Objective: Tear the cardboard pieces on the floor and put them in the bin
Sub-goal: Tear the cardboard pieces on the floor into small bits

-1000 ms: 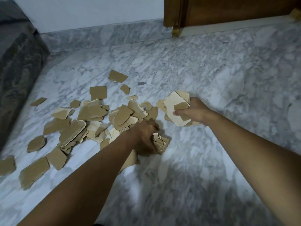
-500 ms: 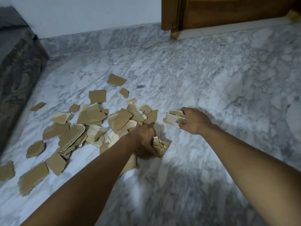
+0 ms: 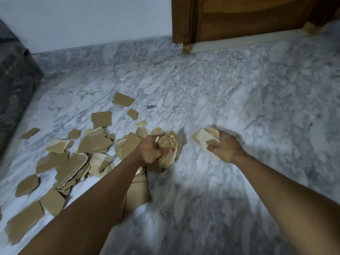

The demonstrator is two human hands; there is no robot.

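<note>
Several torn brown cardboard pieces (image 3: 93, 140) lie scattered over the left half of the marble floor. My left hand (image 3: 151, 150) is closed on a crumpled wad of cardboard scraps (image 3: 170, 146) at the right edge of the pile. My right hand (image 3: 224, 148) grips a small stack of pale cardboard pieces (image 3: 207, 138) just above the floor, a little to the right of the left hand. A larger flat cardboard sheet (image 3: 138, 196) lies partly hidden under my left forearm. No bin is in view.
The grey-white marble floor (image 3: 239, 100) stretches to the right and back. A dark grey patterned sofa or mattress (image 3: 14, 85) stands along the left edge. A white wall with a marble skirting and a brown wooden door (image 3: 239, 17) close the back.
My right hand lowered its cardboard stack towards the floor, then shifted right and nearer. My left hand stayed gripping its wad at the pile's edge. The camera view tilted slightly.
</note>
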